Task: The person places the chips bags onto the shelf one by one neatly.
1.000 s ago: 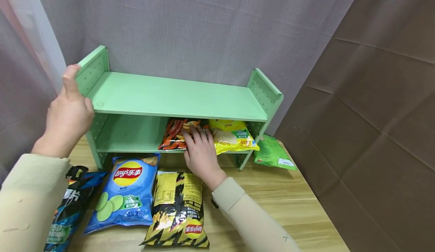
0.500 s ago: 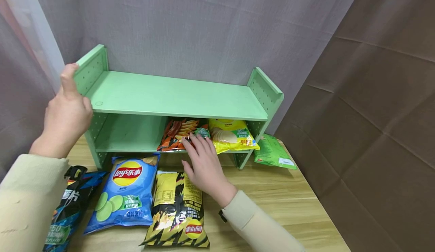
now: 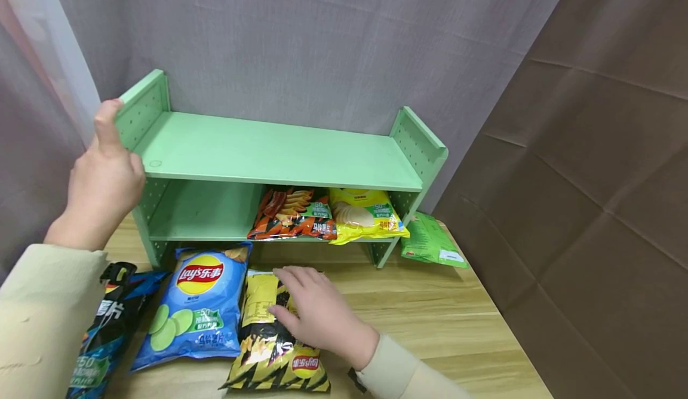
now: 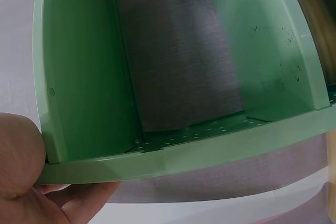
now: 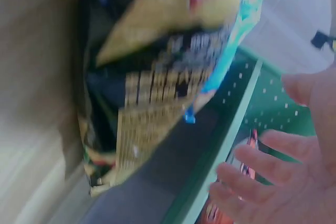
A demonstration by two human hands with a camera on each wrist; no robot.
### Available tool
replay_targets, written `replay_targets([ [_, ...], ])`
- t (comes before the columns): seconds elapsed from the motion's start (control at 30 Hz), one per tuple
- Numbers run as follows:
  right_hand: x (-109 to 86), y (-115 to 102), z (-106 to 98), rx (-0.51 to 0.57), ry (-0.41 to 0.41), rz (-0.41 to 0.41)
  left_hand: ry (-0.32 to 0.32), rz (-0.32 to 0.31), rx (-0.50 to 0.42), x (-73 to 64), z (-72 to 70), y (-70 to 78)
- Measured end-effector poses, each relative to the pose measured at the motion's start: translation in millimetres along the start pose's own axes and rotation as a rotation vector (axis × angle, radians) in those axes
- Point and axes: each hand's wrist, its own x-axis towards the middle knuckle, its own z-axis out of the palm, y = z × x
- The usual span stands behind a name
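Note:
My left hand (image 3: pixel 104 181) grips the left side panel of a light green two-tier shelf (image 3: pixel 274 151); in the left wrist view, thumb and fingers lie on either side of the panel's edge. Over a black-and-yellow bag of chips (image 3: pixel 260 351) on the table, my right hand (image 3: pixel 325 318) hovers with its fingers extended. The right wrist view, though blurred, shows the hand (image 5: pixel 294 166) apart from that bag. On the lower tier lie an orange-and-black bag of chips (image 3: pixel 292 215) and, beside it, a yellow bag of chips (image 3: pixel 368 217).
A blue Lay's bag (image 3: pixel 199 303) lies left of the black-and-yellow one. Farther left, a dark bag (image 3: pixel 102 333) is partly covered by my left sleeve. A green bag (image 3: pixel 432 241) sits on the wooden table (image 3: pixel 451 327), right of the shelf. Grey curtains hang behind.
My right hand has come off the orange-and-black bag and moved down toward me, over the black-and-yellow bag. My left hand keeps its grip on the shelf.

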Motion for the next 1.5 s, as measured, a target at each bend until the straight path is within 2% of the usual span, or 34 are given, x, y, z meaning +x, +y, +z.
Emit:
replay_targets([
  [0.13, -8.2, -13, 5, 0.012, -0.111, -0.004, 0.002, 0.003, 0.002, -0.2, 0.6, 0.3],
  [0.3, -15.0, -23, 13, -0.018, -0.194, -0.052, -0.01, -0.003, 0.006, 0.1, 0.7, 0.8],
  [0.53, -22.1, -12, 26, -0.045, -0.28, -0.037, -0.027, -0.021, 0.008, -0.5, -0.8, 1.5],
  [0.8, -26.6, 8, 27, -0.039, -0.212, 0.019, -0.032, -0.028, 0.003, -1.4, -3.2, 1.4],
  [0.97, -29.7, 18, 24, 0.065, -0.194, 0.074, -0.039, -0.036, -0.001, -1.1, -2.3, 2.8],
  [1.07, -33.2, 37, 19, 0.09, -0.133, 0.075, -0.042, -0.038, -0.001, -1.1, -0.9, 3.8],
  [1.13, -36.9, 54, 16, 0.029, -0.075, 0.049, -0.041, -0.037, -0.002, -1.0, -0.1, 4.3],
  [1.27, -47.6, 86, 15, -0.178, 0.008, -0.028, -0.031, -0.025, 0.001, -0.8, 0.7, 4.2],
  [1.37, -55.3, 98, 19, -0.287, -0.025, -0.091, -0.034, -0.034, 0.008, -0.9, -1.0, 3.3],
  [1.5, -58.4, 97, 26, -0.318, -0.11, -0.172, -0.042, -0.048, 0.007, -1.2, -3.3, 2.5],
])
